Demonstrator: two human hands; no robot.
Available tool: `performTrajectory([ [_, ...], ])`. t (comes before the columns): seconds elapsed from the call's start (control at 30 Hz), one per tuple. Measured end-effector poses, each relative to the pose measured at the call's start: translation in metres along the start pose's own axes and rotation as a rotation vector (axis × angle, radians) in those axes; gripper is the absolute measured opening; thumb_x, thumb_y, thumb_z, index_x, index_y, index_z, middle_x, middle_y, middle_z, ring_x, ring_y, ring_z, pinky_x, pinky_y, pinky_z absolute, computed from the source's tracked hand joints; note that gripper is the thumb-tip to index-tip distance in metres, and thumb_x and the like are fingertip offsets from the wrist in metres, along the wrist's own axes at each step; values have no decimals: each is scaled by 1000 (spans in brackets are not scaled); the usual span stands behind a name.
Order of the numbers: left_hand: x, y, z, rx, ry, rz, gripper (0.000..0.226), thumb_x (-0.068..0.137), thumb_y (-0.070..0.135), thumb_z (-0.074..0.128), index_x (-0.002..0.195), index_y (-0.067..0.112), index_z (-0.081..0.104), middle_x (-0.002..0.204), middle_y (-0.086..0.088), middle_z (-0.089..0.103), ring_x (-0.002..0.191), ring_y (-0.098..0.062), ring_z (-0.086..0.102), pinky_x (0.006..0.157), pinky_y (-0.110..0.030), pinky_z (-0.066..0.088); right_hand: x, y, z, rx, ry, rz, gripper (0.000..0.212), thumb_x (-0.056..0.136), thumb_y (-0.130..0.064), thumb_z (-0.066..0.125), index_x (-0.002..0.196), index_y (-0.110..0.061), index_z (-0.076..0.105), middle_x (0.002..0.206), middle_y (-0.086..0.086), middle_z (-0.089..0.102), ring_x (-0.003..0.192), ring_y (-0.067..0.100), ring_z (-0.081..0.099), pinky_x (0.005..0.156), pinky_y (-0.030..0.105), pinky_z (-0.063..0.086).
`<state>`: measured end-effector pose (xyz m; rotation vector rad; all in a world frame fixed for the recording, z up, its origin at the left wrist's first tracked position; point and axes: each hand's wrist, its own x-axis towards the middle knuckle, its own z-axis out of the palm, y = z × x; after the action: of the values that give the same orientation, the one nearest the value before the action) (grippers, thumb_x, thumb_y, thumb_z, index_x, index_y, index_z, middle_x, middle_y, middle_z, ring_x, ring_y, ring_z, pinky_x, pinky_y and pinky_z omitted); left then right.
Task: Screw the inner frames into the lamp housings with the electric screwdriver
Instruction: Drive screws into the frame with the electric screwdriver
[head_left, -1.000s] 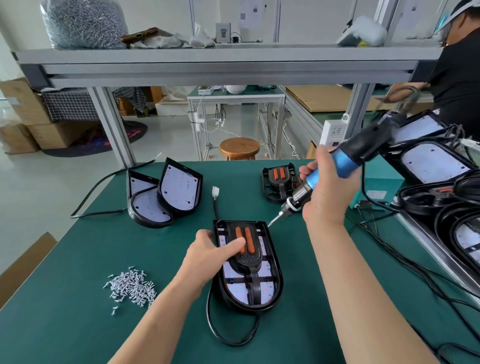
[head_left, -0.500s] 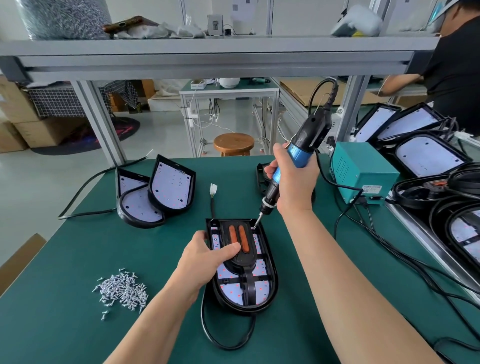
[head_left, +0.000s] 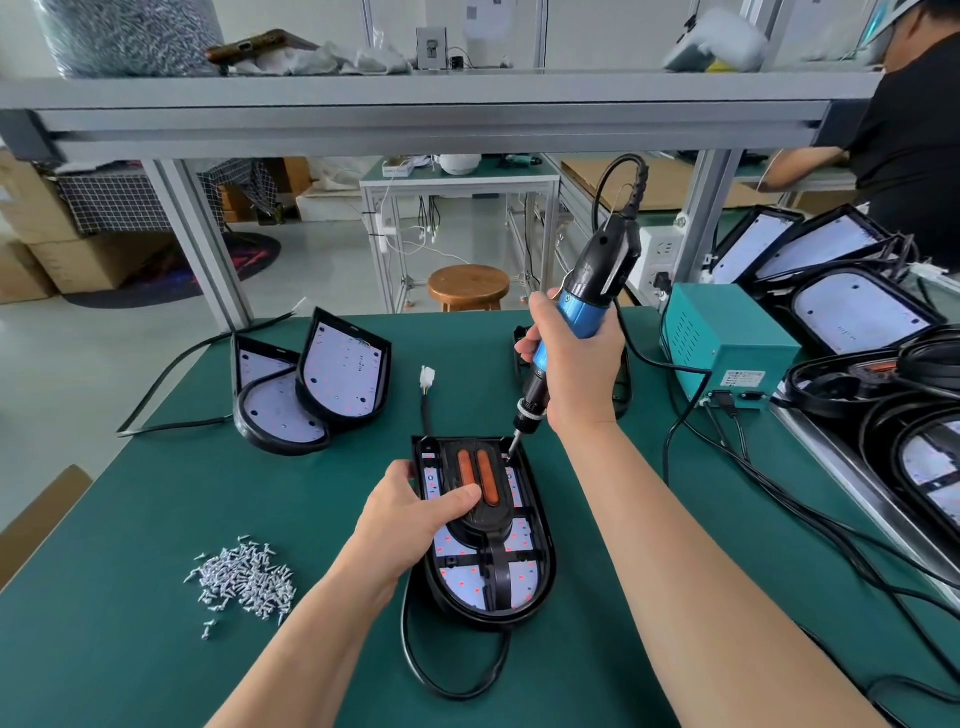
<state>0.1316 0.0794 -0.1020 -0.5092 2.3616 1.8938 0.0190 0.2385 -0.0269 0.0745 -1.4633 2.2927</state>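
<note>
Now a screw is being driven: the left hand (head_left: 410, 514) grips the lamp housing (head_left: 545, 564) on the desk (head_left: 156, 519), thumb pressing the inner frame (head_left: 488, 526). The right hand (head_left: 576, 364) clenches the electric screwdriver (head_left: 587, 306), whose bit is at the frame's corner just beyond the left fingers. The next move likely calls for steady, upright downward pressure.

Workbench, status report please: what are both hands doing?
Right hand grips screwdriver, bit at far right corner of lamp housing. Left hand holds inner frame down. Nothing blocking.
</note>
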Motion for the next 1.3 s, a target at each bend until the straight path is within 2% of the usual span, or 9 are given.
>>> performTrajectory([
  [0.17,-1,1,1,3,-3,1,43,75,34,89,105,26,59,101,8,75,89,-9,73,73,-25,53,-2,2,2,-69,-33,-53,24,78,-22,74,95,-14,58,73,14,58,47,18,59,56,33,54],
  [0.27,0,1,1,-3,-1,5,43,74,34,89,105,26,60,101,8,75,89,-9,73,75,-27,54,-1,4,2,-77,-25,-80,22,77,-18,72,93,-14,57,71,8,57,45,18,57,54,32,52],
  [0.43,1,0,3,2,-13,11,48,70,37,89,107,26,60,105,7,75,96,-14,72,90,-38,57,5,7,-1,-82,-6,-73,19,75,-10,67,86,-10,51,65,9,51,43,19,51,50,30,46],
  [0.63,-1,1,1,14,-6,-2,57,60,46,85,107,28,60,106,7,74,98,-16,72,92,-40,57,7,13,-6,-36,16,-34,16,76,-6,64,82,-12,51,57,2,52,46,20,50,51,30,45],
  [0.8,2,0,-1,4,-14,-21,41,76,29,89,107,24,62,103,5,76,95,-16,74,92,-40,58,5,10,-13,-7,-76,33,18,76,-6,64,87,-10,51,52,2,54,48,21,50,56,31,46],
  [1.03,2,4,0,-7,-47,-29,42,77,25,88,110,21,63,104,2,77,94,-17,75,91,-39,58,1,0,-24,108,-113,66,25,76,-9,70,100,-11,61,59,4,54,53,20,55,56,30,50],
  [1.13,2,8,-1,-12,-61,-31,49,71,30,89,111,20,63,106,1,77,96,-19,74,93,-42,58,3,-13,-22,143,-133,50,23,77,-8,70,98,-10,60,59,4,54,53,21,53,57,30,50],
  [1.3,1,6,-2,-19,-54,-36,61,59,40,86,113,21,63,107,2,76,98,-20,74,95,-44,57,11,-46,-32,416,-94,89,16,83,-6,69,93,-15,61,71,1,52,56,14,50,55,26,47],
])
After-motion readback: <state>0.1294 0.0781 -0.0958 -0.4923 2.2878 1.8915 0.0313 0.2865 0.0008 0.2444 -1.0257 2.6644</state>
